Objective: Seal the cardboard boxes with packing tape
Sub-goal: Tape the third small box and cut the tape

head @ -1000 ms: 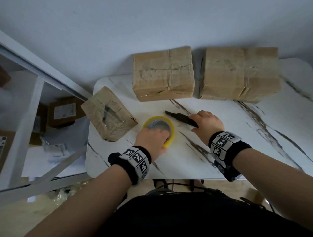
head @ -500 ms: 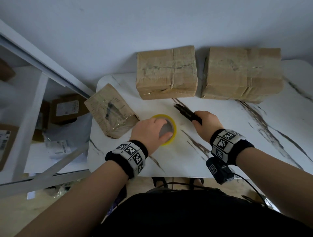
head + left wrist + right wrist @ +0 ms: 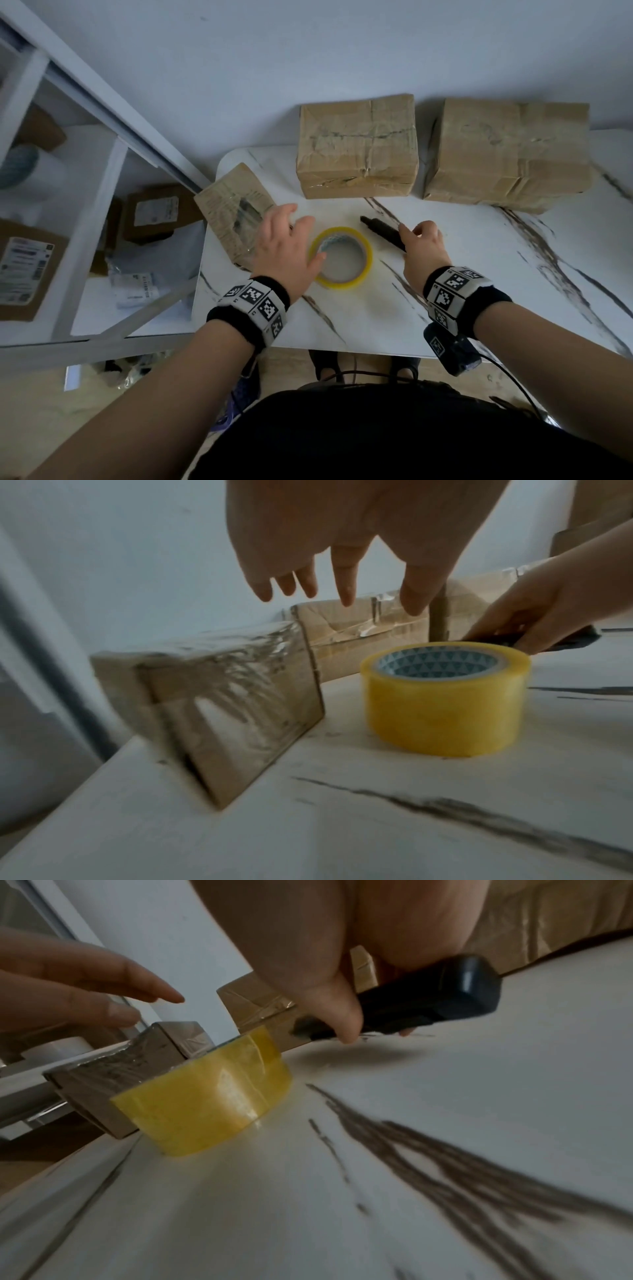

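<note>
The round yellow roll of packing tape (image 3: 445, 696) is showing a blue-and-white triangle-patterned core; the white marble-look worktop (image 3: 479, 291) is bearing dark streaks.

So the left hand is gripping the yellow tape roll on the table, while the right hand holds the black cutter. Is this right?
Not quite. The left hand is not gripping the tape roll: in the left wrist view its fingers are spread and hang above the roll, touching nothing. The roll does lie on the table, and the right hand does hold the black cutter.
</note>
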A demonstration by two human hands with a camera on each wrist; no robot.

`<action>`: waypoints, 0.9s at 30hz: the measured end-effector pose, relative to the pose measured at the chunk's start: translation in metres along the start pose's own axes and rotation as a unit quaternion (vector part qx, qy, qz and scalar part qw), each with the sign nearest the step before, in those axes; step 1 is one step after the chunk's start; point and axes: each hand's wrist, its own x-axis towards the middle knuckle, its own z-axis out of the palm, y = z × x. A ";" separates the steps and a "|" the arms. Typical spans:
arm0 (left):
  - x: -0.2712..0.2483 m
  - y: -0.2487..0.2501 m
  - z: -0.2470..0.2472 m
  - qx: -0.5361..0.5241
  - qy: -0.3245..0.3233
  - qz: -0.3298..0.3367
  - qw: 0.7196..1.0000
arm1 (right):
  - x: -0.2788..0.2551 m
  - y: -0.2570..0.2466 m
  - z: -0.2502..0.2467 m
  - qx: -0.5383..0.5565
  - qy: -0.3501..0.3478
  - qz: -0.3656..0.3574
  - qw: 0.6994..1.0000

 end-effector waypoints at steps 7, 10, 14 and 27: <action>-0.010 -0.050 -0.005 -0.041 -0.064 -0.202 0.976 | -0.001 -0.017 -0.001 -0.015 0.040 -0.021 0.999; -0.014 -0.063 -0.007 -0.045 -0.086 -0.218 0.971 | -0.005 -0.041 -0.001 -0.009 0.053 -0.079 0.995; -0.013 -0.077 -0.013 -0.073 -0.082 -0.220 0.969 | -0.011 -0.073 0.004 -0.059 0.004 -0.138 0.989; 0.025 -0.093 -0.029 0.159 -0.089 -0.117 0.976 | -0.017 -0.093 0.023 -0.146 0.016 -0.028 0.989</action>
